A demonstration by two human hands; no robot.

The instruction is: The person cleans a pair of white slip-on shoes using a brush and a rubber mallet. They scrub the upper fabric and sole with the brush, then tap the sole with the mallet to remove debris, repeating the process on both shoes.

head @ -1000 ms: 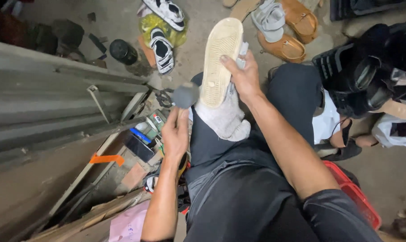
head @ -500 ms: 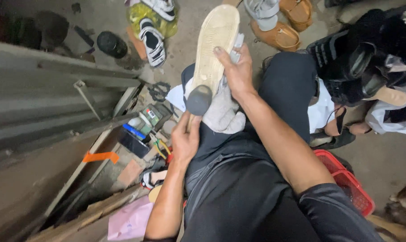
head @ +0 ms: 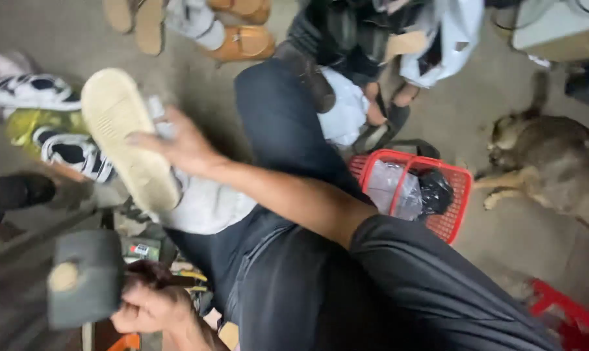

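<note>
While the right hand (head: 180, 146) grips the shoe (head: 128, 140), the left hand (head: 153, 305) clenches a mallet (head: 86, 276).

1 small red-and-white labelled packet (head: 138, 249) low left, beside a yellow-green wrapper (head: 31, 123) under black-and-white sandals.

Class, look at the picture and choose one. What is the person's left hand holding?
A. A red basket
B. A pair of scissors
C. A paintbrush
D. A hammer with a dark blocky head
D: the left hand grips the handle of a hammer with a dark blocky head, low at the left, while the right hand steadies a pale-soled shoe on the lap.
</note>
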